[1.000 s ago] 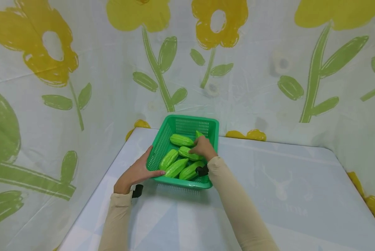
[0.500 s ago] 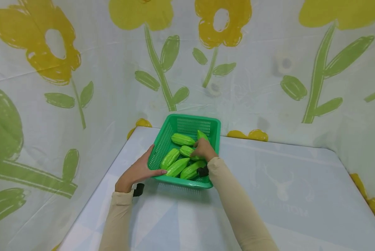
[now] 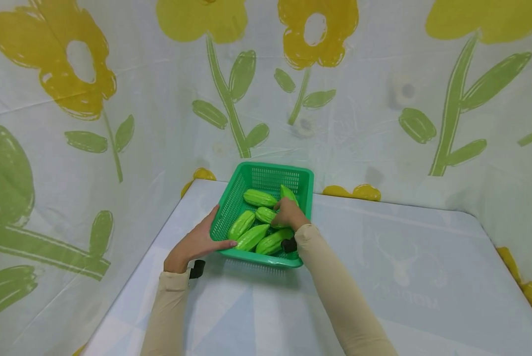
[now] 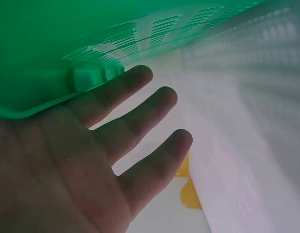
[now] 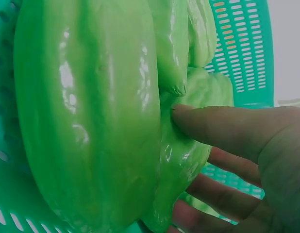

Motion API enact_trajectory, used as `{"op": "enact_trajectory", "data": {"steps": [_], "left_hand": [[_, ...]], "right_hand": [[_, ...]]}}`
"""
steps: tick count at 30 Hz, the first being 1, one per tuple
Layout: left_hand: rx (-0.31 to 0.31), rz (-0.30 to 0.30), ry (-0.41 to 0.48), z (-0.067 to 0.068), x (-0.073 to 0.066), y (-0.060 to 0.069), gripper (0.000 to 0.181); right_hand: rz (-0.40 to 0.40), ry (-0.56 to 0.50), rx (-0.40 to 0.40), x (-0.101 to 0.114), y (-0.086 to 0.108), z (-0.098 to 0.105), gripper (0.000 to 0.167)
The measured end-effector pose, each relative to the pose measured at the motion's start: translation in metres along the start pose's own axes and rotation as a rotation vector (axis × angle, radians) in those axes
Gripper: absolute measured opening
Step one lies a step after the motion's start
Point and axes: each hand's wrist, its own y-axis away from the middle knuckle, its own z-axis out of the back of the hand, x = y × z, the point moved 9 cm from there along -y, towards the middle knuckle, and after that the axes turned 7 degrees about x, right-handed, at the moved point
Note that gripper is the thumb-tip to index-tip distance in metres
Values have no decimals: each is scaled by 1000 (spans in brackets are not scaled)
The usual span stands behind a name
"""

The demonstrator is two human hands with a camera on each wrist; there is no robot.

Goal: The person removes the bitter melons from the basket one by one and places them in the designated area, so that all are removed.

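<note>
Several glossy, ridged bitter gourds [image 3: 259, 198] lie in a green plastic basket [image 3: 307, 198] with slotted walls. My left hand [image 3: 193, 247] holds the basket's front left corner, thumb over the rim. In the left wrist view three fingers [image 4: 159, 160] stretch out under the slotted side. Inside the basket my right hand [image 3: 289, 215] grips one bitter gourd [image 5: 176, 155], its thumb laid on top and the other fingers along the far side. A larger-looking bitter gourd [image 5: 87, 116] fills the left of the right wrist view. In the head view my hand covers part of the held gourd.
The basket stands near the back left of a table [image 3: 381, 277] with a pale patterned cover. Close behind and to the left hangs a white curtain [image 3: 359, 109] printed with yellow flowers. Table surface stretches away to the right of the basket.
The whole head view has shifted slightly. My right thumb has slid a little on the gourds; the left hand keeps its place on the basket.
</note>
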Motion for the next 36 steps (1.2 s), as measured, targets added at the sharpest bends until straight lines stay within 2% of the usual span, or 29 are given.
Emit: {"op": "enact_trajectory", "data": {"steps": [7, 16, 25, 36], "left_hand": [[-5, -10, -9, 0, 2, -1, 129], [-4, -32, 2, 1, -2, 0, 127], [1, -21, 7, 1, -3, 3, 128], [2, -30, 30, 1, -6, 3, 128]], "right_hand": [[2, 26, 1, 0, 0, -1, 53], [57, 45, -29, 9, 3, 4, 53], [82, 37, -33, 24, 15, 13, 53], [90, -7, -17, 22, 17, 17, 55]]}}
